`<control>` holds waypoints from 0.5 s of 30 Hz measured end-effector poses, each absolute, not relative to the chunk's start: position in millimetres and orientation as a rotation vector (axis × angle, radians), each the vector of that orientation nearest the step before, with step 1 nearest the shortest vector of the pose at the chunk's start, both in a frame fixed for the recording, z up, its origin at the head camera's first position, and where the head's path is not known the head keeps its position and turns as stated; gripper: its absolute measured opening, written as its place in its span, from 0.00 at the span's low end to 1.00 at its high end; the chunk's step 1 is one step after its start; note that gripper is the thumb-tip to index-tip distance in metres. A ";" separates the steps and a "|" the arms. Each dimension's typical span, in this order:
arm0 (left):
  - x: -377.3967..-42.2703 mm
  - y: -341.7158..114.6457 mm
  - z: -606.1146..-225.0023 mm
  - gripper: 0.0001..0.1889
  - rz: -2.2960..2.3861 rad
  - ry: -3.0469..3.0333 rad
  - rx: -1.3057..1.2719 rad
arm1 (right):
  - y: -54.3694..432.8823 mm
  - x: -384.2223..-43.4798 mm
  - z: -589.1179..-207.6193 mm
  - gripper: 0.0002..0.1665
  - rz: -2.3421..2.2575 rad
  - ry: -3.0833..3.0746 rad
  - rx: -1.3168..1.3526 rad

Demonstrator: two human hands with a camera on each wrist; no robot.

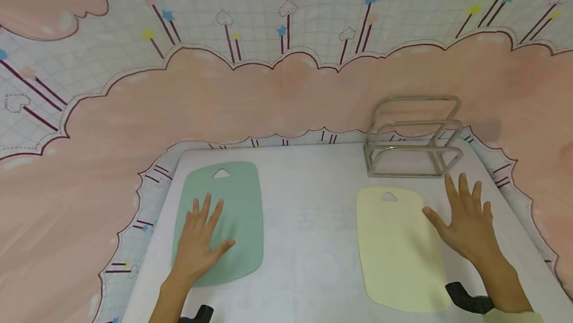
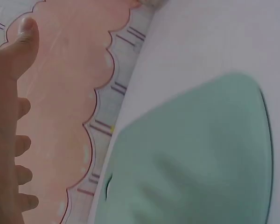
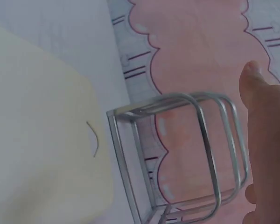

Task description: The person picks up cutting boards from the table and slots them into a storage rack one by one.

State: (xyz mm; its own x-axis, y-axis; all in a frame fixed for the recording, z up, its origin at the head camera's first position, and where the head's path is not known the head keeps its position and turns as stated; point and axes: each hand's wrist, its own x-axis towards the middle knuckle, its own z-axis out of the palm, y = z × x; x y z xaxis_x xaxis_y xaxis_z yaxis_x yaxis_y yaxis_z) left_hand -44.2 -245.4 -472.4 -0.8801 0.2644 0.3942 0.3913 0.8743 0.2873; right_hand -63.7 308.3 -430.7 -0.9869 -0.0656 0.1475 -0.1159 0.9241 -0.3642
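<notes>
A green cutting board [image 1: 239,223] with a handle hole lies flat on the left of the white surface. Over it, fingers spread, hovers my left hand [image 1: 199,243], holding nothing; a soft shadow falls on the board in the left wrist view. On the right lies a pale yellow cutting board [image 1: 394,253]. My right hand [image 1: 470,223] is spread above its right edge, with nothing in it. Behind the yellow board stands a metal wire rack [image 1: 414,149] with several upright loops and nothing in its slots. In the right wrist view the rack [image 3: 210,154] appears below the thumb.
The white surface [image 1: 309,223] stretches between the two boards. Around it spreads a pink cloth [image 1: 291,99] with cloud outlines and a grid pattern. Black straps are on both wrists.
</notes>
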 end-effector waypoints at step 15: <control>-73.5 -140.7 -470.9 0.51 -1.121 -2.599 -0.585 | 328.4 -69.1 -443.7 0.46 0.927 -2.765 0.036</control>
State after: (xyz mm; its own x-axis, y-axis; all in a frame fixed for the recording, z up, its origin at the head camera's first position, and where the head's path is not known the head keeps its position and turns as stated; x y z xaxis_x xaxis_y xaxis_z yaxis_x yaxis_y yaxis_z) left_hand -73.5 -140.7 -470.9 -0.8880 0.2617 0.3781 0.4546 0.6233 0.6363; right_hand -69.1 328.4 -443.7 -0.9746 0.0480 0.2188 -0.0936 0.8002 -0.5924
